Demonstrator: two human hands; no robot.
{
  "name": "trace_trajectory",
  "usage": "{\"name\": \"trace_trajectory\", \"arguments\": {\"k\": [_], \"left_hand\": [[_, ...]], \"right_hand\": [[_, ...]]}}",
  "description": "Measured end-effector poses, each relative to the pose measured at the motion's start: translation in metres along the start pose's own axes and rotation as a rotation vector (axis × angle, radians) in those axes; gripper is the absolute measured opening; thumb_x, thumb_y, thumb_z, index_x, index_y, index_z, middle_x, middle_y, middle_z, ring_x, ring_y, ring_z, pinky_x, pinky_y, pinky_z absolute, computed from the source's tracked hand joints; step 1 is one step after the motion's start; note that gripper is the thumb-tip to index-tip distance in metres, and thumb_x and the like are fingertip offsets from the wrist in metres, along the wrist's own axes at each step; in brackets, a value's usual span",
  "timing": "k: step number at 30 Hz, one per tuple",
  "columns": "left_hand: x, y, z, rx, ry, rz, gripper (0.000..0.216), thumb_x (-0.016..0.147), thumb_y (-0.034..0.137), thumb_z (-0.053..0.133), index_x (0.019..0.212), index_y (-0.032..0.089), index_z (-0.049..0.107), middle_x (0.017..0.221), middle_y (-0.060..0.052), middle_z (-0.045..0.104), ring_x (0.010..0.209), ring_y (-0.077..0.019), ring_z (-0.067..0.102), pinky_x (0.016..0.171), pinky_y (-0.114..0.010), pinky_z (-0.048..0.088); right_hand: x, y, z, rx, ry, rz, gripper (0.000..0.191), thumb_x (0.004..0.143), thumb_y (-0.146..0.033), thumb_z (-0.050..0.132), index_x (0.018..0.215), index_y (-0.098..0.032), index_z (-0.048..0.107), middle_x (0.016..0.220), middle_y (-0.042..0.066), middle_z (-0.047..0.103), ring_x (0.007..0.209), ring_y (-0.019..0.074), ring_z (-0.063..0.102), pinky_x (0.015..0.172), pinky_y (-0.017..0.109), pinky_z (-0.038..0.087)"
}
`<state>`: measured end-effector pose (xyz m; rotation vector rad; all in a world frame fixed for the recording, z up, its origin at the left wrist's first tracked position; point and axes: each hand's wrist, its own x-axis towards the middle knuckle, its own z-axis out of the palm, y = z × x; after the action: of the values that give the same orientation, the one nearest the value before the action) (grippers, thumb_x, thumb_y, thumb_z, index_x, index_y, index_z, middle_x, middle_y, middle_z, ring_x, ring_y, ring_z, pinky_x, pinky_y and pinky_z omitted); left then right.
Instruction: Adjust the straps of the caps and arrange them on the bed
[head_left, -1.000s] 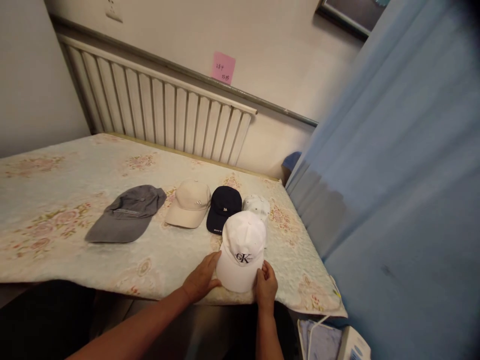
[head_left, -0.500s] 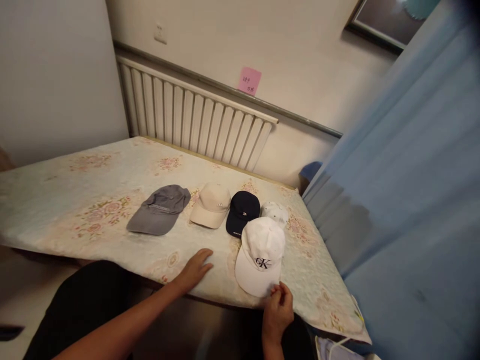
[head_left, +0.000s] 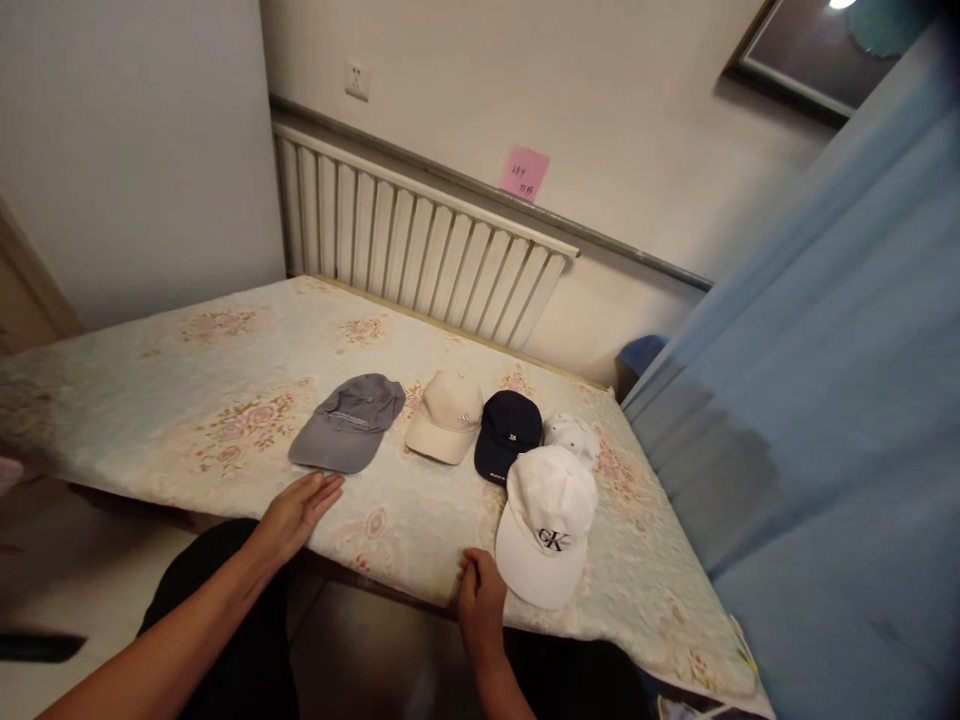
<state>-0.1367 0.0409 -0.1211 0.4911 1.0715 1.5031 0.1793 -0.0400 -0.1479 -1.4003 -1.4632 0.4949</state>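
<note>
My left hand (head_left: 295,512), its fingers stretched out, is just below the brim of a grey baseball cap (head_left: 352,425); whether they touch I cannot tell. Loosely curled, my right hand (head_left: 481,600) rests by the bed's front edge, with nothing visible in it. Beside it on the right lies a white cap with black CK letters (head_left: 547,525). The row goes on behind with a beige cap (head_left: 448,415), a navy cap (head_left: 508,432) and another white cap (head_left: 574,436), partly hidden by the CK cap.
The caps lie on a bed with a flowered cover (head_left: 420,510). Behind it stand a radiator (head_left: 420,235) and a wall with a pink note (head_left: 525,173). A blue curtain (head_left: 825,400) hangs along the right side. Something blue (head_left: 641,352) shows at the back corner.
My left hand has moved left to the grey cap's brim. My right hand has left the CK cap's front edge and moved to its left. The view has shifted slightly.
</note>
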Motion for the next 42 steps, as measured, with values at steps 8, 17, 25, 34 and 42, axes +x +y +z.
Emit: {"name": "trace_trajectory", "arguments": {"k": [8,17,25,34,42], "left_hand": [[0.029,0.006,0.003,-0.459,-0.006,-0.141,0.016,0.091,0.015,0.044,0.091,0.015,0.061,0.099,-0.011,0.069,0.098,-0.0213,0.066,0.086,-0.042,0.056],[0.046,0.011,0.023,-0.797,-0.127,-0.049,0.037,0.090,0.018,0.049,0.126,0.021,0.056,0.111,-0.011,0.071,0.097,-0.0235,0.069,0.093,-0.047,0.052],[0.058,0.008,0.034,-0.778,-0.145,-0.026,0.043,0.087,0.008,0.049,0.125,0.024,0.056,0.112,-0.008,0.071,0.096,-0.0210,0.069,0.090,-0.046,0.054],[0.079,0.032,0.057,-0.774,-0.157,-0.058,0.046,0.078,0.005,0.049,0.122,0.016,0.058,0.106,-0.010,0.072,0.096,-0.0238,0.068,0.089,-0.046,0.054],[0.080,0.046,0.072,-0.740,-0.237,-0.033,0.058,0.078,0.003,0.049,0.133,0.020,0.050,0.117,-0.010,0.068,0.106,-0.0272,0.064,0.096,-0.052,0.049]], "right_hand": [[0.035,-0.014,0.027,-0.130,-0.092,-0.011,0.024,0.083,-0.017,0.043,0.088,-0.020,0.066,0.077,0.003,0.068,0.071,0.0171,0.061,0.067,0.026,0.043],[0.048,-0.011,0.036,-0.202,-0.108,-0.036,0.025,0.084,-0.015,0.043,0.092,-0.020,0.066,0.084,0.004,0.070,0.077,0.0173,0.062,0.069,0.025,0.043],[0.046,-0.007,0.037,-0.268,-0.132,-0.063,0.025,0.084,-0.014,0.043,0.094,-0.019,0.065,0.088,0.006,0.070,0.081,0.0186,0.063,0.075,0.028,0.045],[0.046,-0.008,0.037,-0.290,-0.141,-0.070,0.025,0.083,-0.012,0.043,0.096,-0.020,0.064,0.089,0.005,0.069,0.084,0.0187,0.064,0.078,0.029,0.046],[0.046,-0.008,0.037,-0.332,-0.144,-0.102,0.024,0.083,-0.013,0.044,0.095,-0.020,0.063,0.087,0.005,0.069,0.082,0.0182,0.064,0.076,0.028,0.048]]}}
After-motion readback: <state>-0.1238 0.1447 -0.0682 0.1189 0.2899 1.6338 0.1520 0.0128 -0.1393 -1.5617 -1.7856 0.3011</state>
